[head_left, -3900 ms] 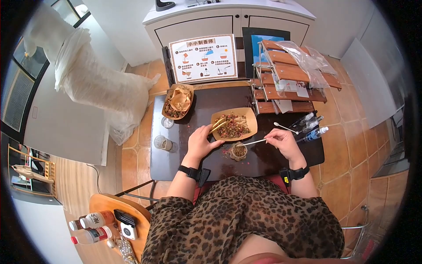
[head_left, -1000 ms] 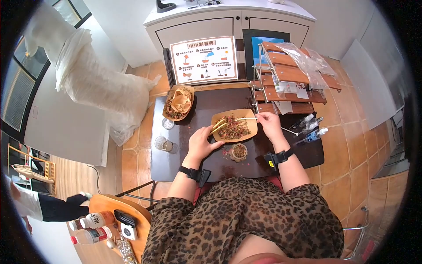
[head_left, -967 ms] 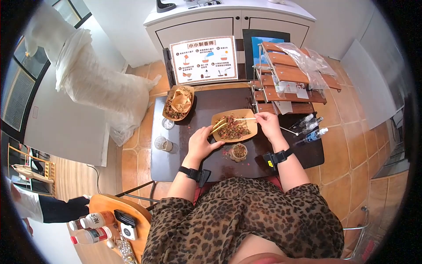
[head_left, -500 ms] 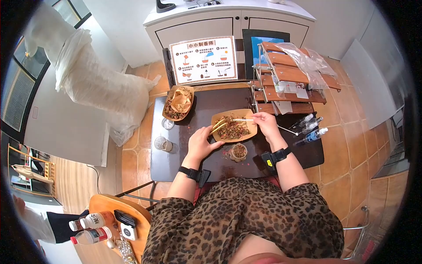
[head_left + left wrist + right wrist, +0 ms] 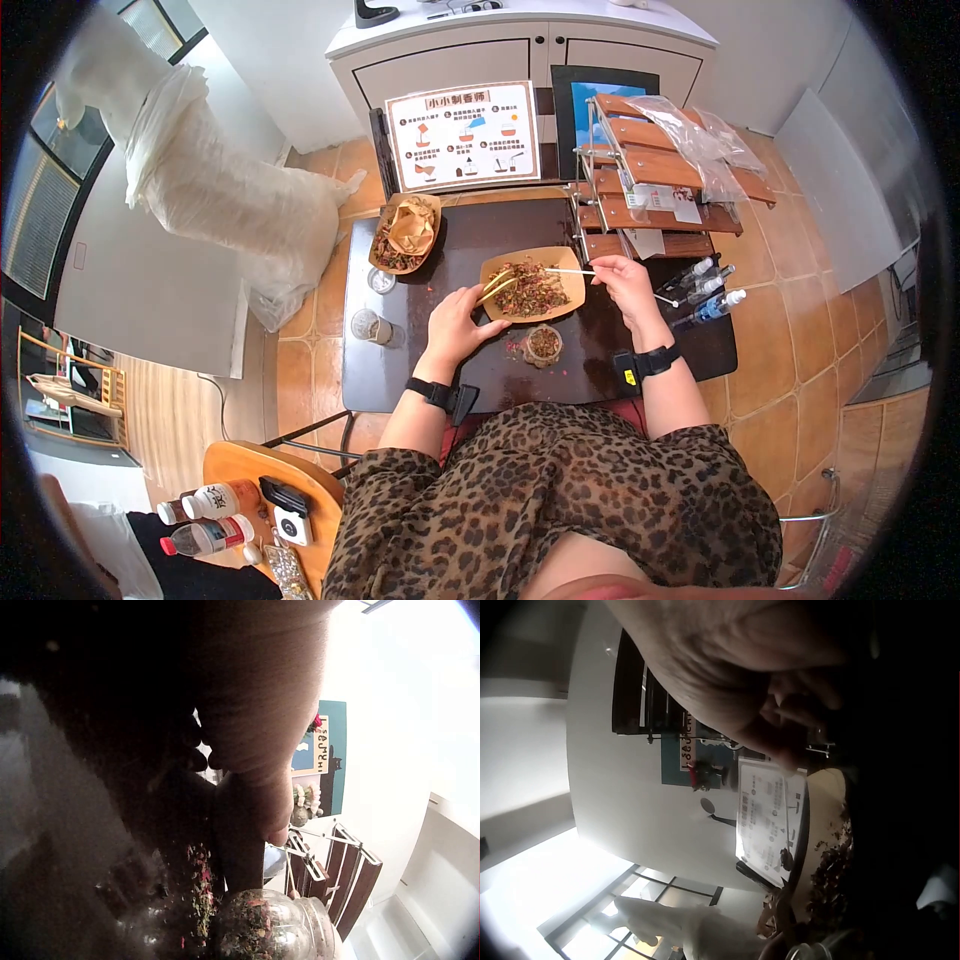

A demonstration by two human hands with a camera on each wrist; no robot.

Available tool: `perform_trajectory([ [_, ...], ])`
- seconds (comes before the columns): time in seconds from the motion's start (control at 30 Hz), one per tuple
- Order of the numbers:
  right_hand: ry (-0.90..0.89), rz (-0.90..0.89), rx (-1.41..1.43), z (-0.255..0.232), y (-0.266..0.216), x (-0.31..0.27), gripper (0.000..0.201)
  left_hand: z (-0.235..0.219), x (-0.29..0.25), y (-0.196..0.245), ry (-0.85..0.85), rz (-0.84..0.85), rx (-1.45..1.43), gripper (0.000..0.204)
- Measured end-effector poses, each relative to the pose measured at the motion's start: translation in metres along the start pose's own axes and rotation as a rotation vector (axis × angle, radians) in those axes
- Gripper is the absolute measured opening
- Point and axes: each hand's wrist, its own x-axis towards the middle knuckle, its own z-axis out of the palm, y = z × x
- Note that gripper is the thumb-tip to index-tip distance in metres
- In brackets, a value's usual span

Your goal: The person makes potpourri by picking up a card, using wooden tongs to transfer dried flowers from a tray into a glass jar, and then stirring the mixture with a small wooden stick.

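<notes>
My right hand [image 5: 628, 288] pinches the end of a thin white long-handled spoon [image 5: 574, 271]. In the right wrist view a dark clump of dried bits sits at the spoon's tip [image 5: 786, 859], over the brown paper tray [image 5: 571, 297] of dried petals and herbs. My left hand [image 5: 456, 325] holds that tray at its near left corner, thumb along the near side. Two yellow curved strips [image 5: 497, 287] lie by its fingertips over the herbs. Nearer to me stands a small round glass jar [image 5: 543, 346] with herbs inside; the left wrist view shows its clear side [image 5: 277, 922].
A second paper tray [image 5: 404, 235] with crumpled paper, a small clear dish [image 5: 380, 280] and a glass jar [image 5: 371, 326] stand at left. Spray bottles [image 5: 712, 303] and another white spoon [image 5: 665, 300] lie at right. A person's dark clothing [image 5: 215, 560] shows lower left.
My right hand has gone from the jar to the tray with the spoon, then drawn slightly right. The left hand stays put. Another person has come closer at lower left.
</notes>
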Motion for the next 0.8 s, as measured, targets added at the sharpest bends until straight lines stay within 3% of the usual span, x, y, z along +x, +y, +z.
perform_trajectory([
  [0.33,-0.173,0.041,-0.039,-0.015,-0.022,-0.049,0.014,-0.001,0.0,0.0,0.001,0.009,-0.011,0.065],
  [0.53,-0.229,-0.033,-0.092,-0.021,-0.002,-0.06,0.012,-0.001,0.0,0.001,0.003,0.008,-0.015,0.065],
  [0.7,-0.254,-0.064,-0.302,-0.021,-0.006,-0.067,0.009,-0.001,0.001,0.001,-0.008,-0.007,-0.02,0.065],
  [0.8,-0.263,-0.112,-0.268,-0.02,-0.011,-0.07,0.008,-0.001,0.001,0.001,-0.007,-0.003,-0.018,0.065],
])
